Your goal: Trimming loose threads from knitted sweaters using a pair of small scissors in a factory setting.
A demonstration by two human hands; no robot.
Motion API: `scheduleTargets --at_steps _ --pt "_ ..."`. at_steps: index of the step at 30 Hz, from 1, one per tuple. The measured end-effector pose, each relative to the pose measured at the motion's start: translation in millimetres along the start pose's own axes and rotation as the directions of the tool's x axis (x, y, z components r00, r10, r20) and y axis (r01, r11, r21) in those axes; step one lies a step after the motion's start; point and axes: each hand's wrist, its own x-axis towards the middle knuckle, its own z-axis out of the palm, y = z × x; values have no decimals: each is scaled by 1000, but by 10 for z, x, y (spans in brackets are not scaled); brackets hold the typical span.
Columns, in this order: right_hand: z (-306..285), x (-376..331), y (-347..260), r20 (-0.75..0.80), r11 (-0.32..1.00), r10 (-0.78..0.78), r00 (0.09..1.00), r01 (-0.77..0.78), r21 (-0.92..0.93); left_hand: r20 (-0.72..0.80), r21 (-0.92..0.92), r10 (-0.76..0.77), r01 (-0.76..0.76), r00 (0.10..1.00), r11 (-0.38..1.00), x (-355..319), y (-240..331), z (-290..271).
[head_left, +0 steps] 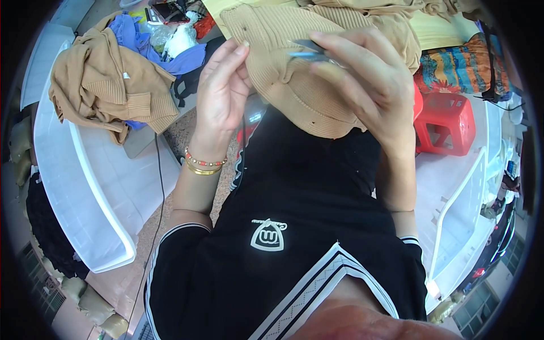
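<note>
A tan ribbed knit garment (306, 107) drapes from the table edge down onto my lap, with a few small dark spots on its surface. Over its right part, my right hand (374, 79) grips small thread snips (309, 52), their blades pointing left; part of the tool is blurred and covered by my fingers. At the garment's left edge, my left hand (224, 88) is raised with thumb and fingers drawn together. Whatever lies between those fingertips, if anything, is too small to make out.
Another tan knit piece (107, 76) is heaped at left with purple cloth (130, 34) beside it, above a white curved bin (85, 187). A black cable (162, 181) hangs nearby. At right stand a red plastic stool (453, 122) and colourful patterned cloth (453, 65).
</note>
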Motion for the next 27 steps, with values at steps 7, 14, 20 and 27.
scheduleTargets --at_steps 7,14,20,27 --pt "142 204 -128 -82 999 45 996 -47 -23 114 155 54 -71 992 985 -118 20 204" --pt "194 113 53 -111 997 0 994 -10 -83 166 244 79 -119 983 962 -143 6 235" --pt "205 103 55 -140 995 -41 989 29 -91 134 244 72 -103 988 964 -175 -2 258" --pt "226 146 58 -168 986 -63 984 35 -165 121 262 53 -84 991 961 -139 51 292"
